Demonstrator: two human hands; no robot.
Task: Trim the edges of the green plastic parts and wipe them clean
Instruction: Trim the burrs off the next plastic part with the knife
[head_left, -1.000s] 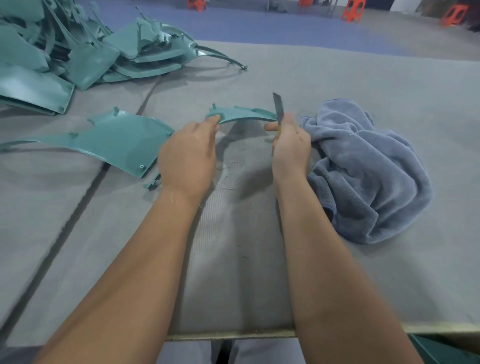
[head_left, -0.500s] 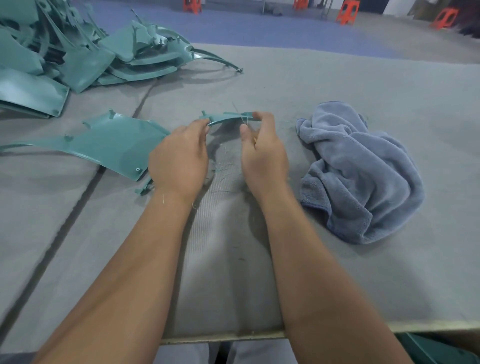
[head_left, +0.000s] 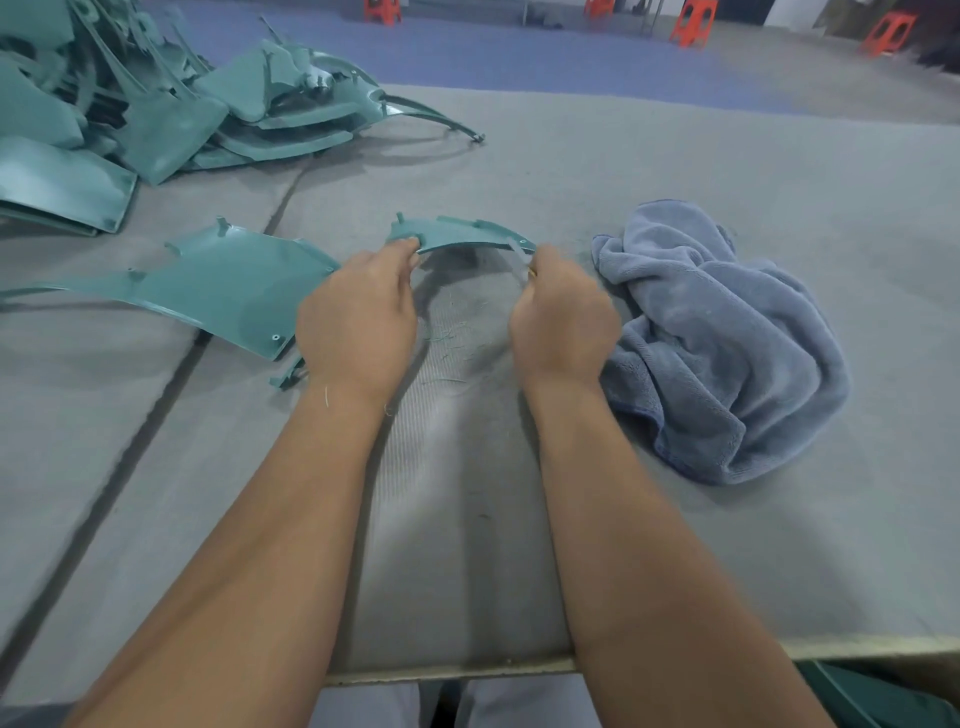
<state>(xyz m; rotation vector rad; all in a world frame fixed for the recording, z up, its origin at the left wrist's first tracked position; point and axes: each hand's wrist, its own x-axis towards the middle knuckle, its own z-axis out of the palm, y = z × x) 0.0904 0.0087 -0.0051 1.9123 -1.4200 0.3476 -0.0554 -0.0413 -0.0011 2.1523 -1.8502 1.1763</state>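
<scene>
My left hand (head_left: 358, 317) pinches the left end of the curved green part (head_left: 457, 234), fingers curled over its edge and holding it raised above the grey table (head_left: 623, 545), while my right hand (head_left: 563, 317) is closed in a fist around what looks like a thin blade (head_left: 517, 254) (it is blurred, so I can't be sure) set against the part's right end. A larger flat green part (head_left: 223, 291) lies just left of my left hand, the pile of green parts (head_left: 171, 114) sits at the far left, and the crumpled blue towel (head_left: 722, 343) rests just beside my right hand.
</scene>
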